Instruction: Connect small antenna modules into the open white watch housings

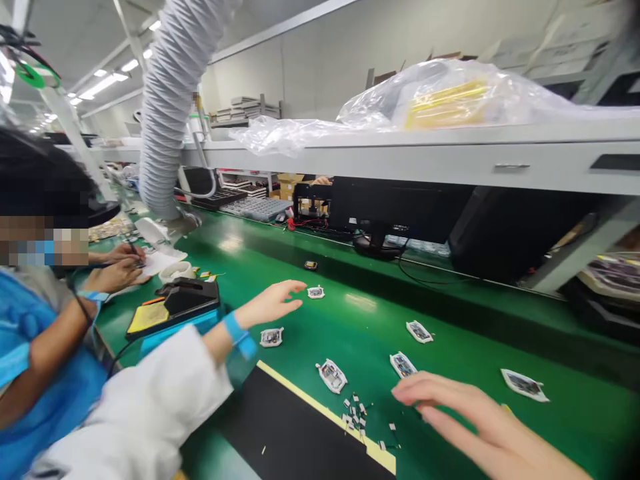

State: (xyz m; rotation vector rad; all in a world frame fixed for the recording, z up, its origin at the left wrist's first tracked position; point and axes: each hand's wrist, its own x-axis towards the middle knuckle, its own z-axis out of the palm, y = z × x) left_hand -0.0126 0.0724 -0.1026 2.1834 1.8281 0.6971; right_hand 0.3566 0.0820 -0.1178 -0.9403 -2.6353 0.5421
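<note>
My left hand [273,301] reaches over the green bench, thumb and fingers apart with nothing between them. Just past its fingertips lies a small white housing with electronics inside [315,292]. My right hand [470,413] hovers at the lower right, fingers stretched and thumb apart, holding nothing that I can see. Its fingertips come close to another white housing [403,365] and partly overlap it in view. Further similar housings lie around: one open housing [331,376] between my hands, one [271,337] below my left wrist, one [419,331] further back, and one [524,385] at the right.
Small white parts with short wires [355,413] lie by a black mat [300,427] with a yellow edge. A co-worker's hands [117,270] are busy at the left, beside a soldering-iron stand with yellow sponge [150,316]. A monitor [395,207] stands under the shelf [400,157]; a duct hose [173,100] hangs down.
</note>
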